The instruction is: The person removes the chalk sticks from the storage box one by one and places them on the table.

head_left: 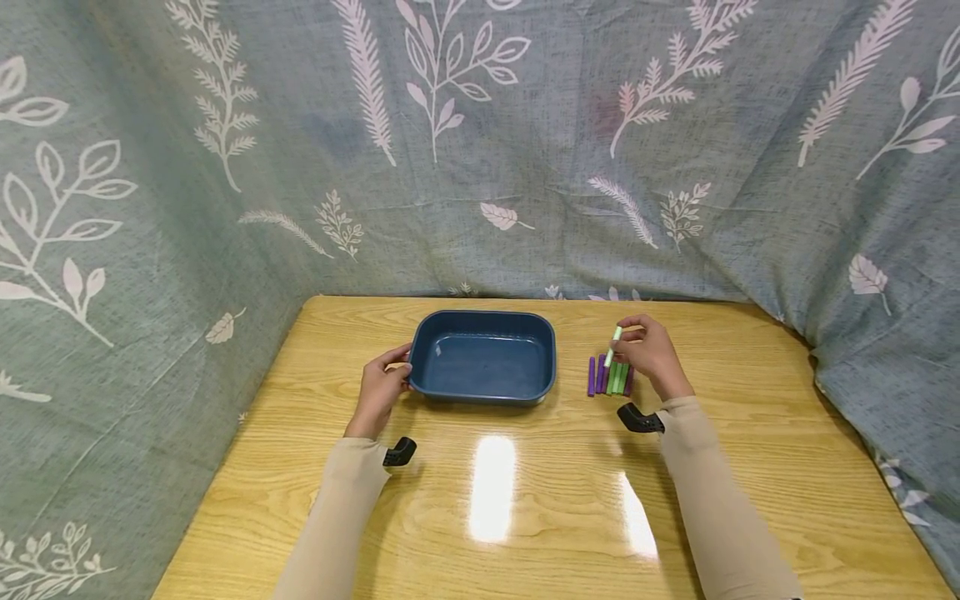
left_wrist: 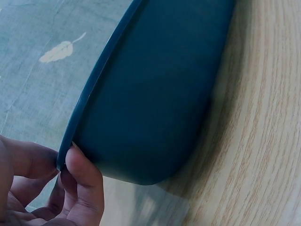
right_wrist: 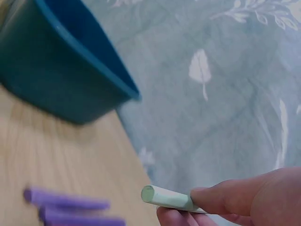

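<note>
A dark blue rectangular plastic tub (head_left: 483, 397) stands on the table, its inside bare. At its left end my left hand (head_left: 381, 385) pinches the rim; in the left wrist view the thumb and fingers (left_wrist: 84, 181) grip the tub's edge. To the right of the tub, my right hand (head_left: 651, 354) holds a pale green chalk stick (right_wrist: 168, 197) between thumb and fingers, raised above the others. Below it lie several purple chalk sticks (head_left: 592, 377) and green chalk sticks (head_left: 618, 379) side by side. The hand partly hides that group.
The wooden table (head_left: 570, 500) runs back to a grey-blue leaf-patterned cloth (head_left: 465, 208), which also hangs along the left and right sides. Black wrist devices (head_left: 640, 418) stick out from both sleeves.
</note>
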Demonstrator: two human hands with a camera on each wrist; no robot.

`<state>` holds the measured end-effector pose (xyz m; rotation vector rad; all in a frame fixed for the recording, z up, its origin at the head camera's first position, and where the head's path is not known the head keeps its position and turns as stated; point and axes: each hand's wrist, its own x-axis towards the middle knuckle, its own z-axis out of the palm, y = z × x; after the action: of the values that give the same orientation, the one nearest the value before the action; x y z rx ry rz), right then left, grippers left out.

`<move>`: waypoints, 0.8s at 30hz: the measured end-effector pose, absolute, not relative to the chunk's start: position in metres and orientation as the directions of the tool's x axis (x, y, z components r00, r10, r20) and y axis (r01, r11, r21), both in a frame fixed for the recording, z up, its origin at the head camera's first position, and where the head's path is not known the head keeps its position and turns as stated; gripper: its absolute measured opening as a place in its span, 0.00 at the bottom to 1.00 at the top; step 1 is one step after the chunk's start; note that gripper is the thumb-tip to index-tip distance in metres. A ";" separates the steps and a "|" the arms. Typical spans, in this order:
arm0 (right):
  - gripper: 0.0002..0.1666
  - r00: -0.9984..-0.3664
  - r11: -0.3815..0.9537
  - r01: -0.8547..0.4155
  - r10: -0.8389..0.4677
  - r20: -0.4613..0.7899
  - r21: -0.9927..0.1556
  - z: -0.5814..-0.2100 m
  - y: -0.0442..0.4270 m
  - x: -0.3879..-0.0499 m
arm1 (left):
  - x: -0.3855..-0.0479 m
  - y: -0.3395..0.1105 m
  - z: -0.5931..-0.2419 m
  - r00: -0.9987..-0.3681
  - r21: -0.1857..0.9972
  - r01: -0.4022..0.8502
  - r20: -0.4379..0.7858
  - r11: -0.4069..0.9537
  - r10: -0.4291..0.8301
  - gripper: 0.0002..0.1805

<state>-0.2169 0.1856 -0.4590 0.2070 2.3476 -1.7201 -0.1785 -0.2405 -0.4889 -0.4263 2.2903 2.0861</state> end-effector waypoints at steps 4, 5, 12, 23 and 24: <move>0.30 -0.961 0.343 0.264 0.016 -0.275 -0.902 -0.468 0.203 -0.208 | -0.179 -0.241 -0.489 -0.962 0.975 -0.210 -0.193 0.076 -0.191 0.24; 0.30 -0.960 0.351 0.270 0.023 -0.280 -0.897 -0.470 0.207 -0.206 | -0.179 -0.241 -0.489 -0.962 0.975 -0.210 -0.193 0.076 -0.192 0.24; 0.28 -0.952 0.392 0.291 0.034 -0.303 -0.873 -0.480 0.223 -0.196 | -0.178 -0.241 -0.489 -0.964 0.975 -0.205 -0.187 0.081 -0.191 0.24; 0.26 -0.948 0.405 0.300 0.029 -0.316 -0.864 -0.490 0.230 -0.191 | -0.177 -0.239 -0.487 -0.965 0.979 -0.194 -0.179 0.066 -0.192 0.24; 0.26 -0.949 0.409 0.298 0.031 -0.314 -0.862 -0.491 0.231 -0.191 | -0.177 -0.239 -0.488 -0.965 0.979 -0.193 -0.178 0.064 -0.190 0.24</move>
<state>-0.1910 0.2314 -0.4910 0.2891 2.4185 -1.5569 -0.1772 -0.2395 -0.4875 -0.4126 2.2897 2.1078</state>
